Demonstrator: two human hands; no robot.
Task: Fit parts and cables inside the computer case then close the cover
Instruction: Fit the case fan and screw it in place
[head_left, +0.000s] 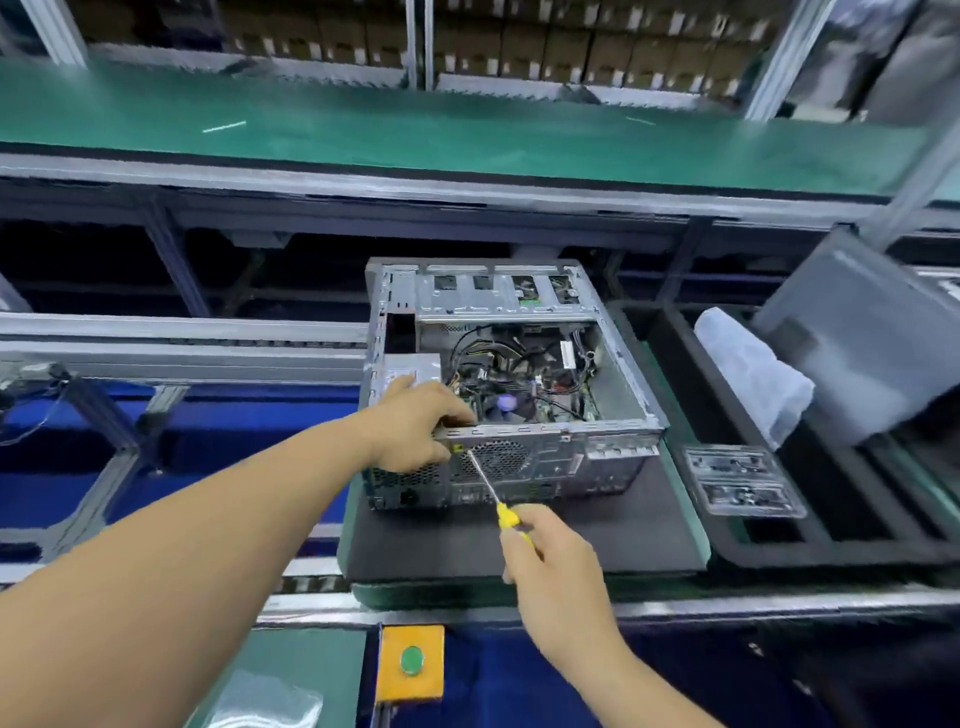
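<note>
An open grey computer case (613, 431) lies on its side on a dark mat (597, 535), with its motherboard and black cables (519, 374) showing inside. My left hand (415, 421) grips the near top edge of the case's rear panel, next to the fan grille (501, 460). My right hand (550, 561) holds a yellow-handled screwdriver (506, 514). Its thin shaft points up and left, and its tip meets the rear panel just below my left hand. The grey side cover (872, 332) leans at the right, off the case.
A clear plastic tray of small parts (743, 480) sits right of the case in a black foam tray (779, 551). A white bag (748, 374) lies beside the cover. A yellow box with a green button (411, 661) is at the near edge. A green conveyor belt (467, 135) runs behind.
</note>
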